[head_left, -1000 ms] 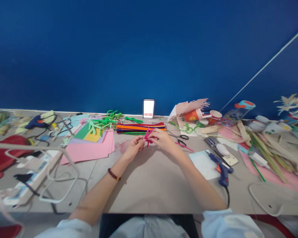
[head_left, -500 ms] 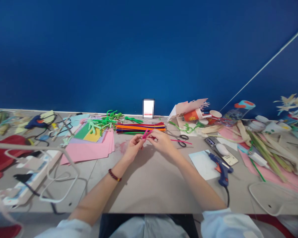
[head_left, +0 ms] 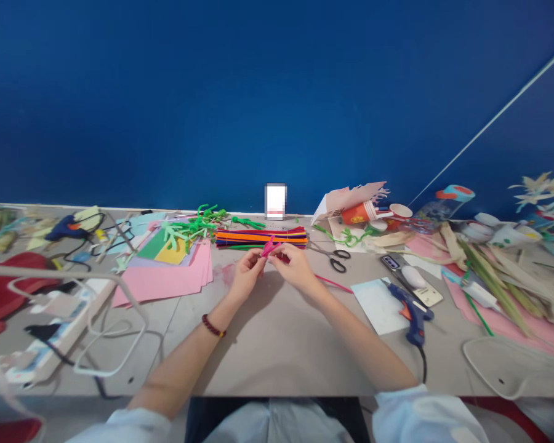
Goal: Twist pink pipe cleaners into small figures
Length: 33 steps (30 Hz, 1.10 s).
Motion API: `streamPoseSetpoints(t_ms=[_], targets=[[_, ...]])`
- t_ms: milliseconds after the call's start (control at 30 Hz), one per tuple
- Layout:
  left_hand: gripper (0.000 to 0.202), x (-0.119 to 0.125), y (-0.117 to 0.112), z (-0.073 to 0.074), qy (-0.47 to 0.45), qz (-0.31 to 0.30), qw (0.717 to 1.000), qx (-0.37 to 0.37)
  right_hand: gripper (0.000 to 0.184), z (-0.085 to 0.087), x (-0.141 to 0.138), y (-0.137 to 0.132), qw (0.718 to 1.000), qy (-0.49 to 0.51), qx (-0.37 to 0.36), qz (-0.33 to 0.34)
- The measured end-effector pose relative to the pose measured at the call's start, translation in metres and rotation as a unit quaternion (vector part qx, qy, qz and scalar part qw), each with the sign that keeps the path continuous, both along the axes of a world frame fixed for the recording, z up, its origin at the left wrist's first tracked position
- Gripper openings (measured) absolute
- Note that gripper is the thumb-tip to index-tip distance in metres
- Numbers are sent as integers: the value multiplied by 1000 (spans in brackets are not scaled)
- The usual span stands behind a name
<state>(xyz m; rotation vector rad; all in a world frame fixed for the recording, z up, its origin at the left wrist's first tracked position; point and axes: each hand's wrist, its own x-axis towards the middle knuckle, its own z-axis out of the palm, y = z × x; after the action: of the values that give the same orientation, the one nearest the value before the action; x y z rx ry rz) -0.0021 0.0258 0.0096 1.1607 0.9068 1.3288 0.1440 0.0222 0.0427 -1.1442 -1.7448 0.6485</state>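
My left hand [head_left: 245, 275] and my right hand [head_left: 295, 267] meet above the table's middle, both pinched on a bent pink pipe cleaner [head_left: 269, 248]. Its loose end trails to the right across the table behind my right wrist. Just beyond my fingers lies a bundle of coloured pipe cleaners [head_left: 261, 237]. A bead bracelet sits on my left wrist.
Coloured paper sheets [head_left: 168, 271] and green pipe cleaner shapes [head_left: 194, 224] lie to the left. Scissors [head_left: 333, 257], a blue glue gun [head_left: 410, 312], paper cups [head_left: 364, 213] and dried leaves [head_left: 489, 271] crowd the right. A power strip with cables [head_left: 55, 332] sits at the near left.
The pink pipe cleaner has been folded tighter between my fingertips, and its loose end has swung lower on the table. Both hands have stayed in nearly the same place.
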Motion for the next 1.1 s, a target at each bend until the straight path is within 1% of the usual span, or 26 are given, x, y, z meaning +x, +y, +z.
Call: streamPoseSetpoints(t_ms=[167,233,333,400,567,700,800,867,967,1033,1100], targets=[[28,-1,1,1,23,-15,1000,9,12,6,8,2,997,-49,54,11],[29,-2,1,4,31,-44,998,-10,14,8,10,2,996,-52,66,13],[31,-5,0,7,20,-108,993,-53,15,11,12,3,996,-60,61,12],[31,-6,-1,8,-10,-139,987,-79,12,14,13,4,997,-66,37,18],[23,-2,-4,6,-72,-198,968,-139,4,25,20,4,995,-62,-55,58],[22,0,-9,10,-75,-221,958,-164,15,32,26,2,988,-67,-106,85],[24,0,-11,12,-77,-258,947,-174,23,32,29,1,980,-50,-150,123],[26,-1,-13,11,-93,-284,938,-176,23,32,32,2,972,-35,-166,164],[27,-2,-15,9,-121,-333,916,-188,22,33,35,4,962,-15,-164,219],[25,-2,-17,8,-133,-360,901,-201,22,34,36,4,957,-7,-163,240],[24,-2,-18,9,-138,-363,897,-210,23,35,37,4,955,-4,-170,243]])
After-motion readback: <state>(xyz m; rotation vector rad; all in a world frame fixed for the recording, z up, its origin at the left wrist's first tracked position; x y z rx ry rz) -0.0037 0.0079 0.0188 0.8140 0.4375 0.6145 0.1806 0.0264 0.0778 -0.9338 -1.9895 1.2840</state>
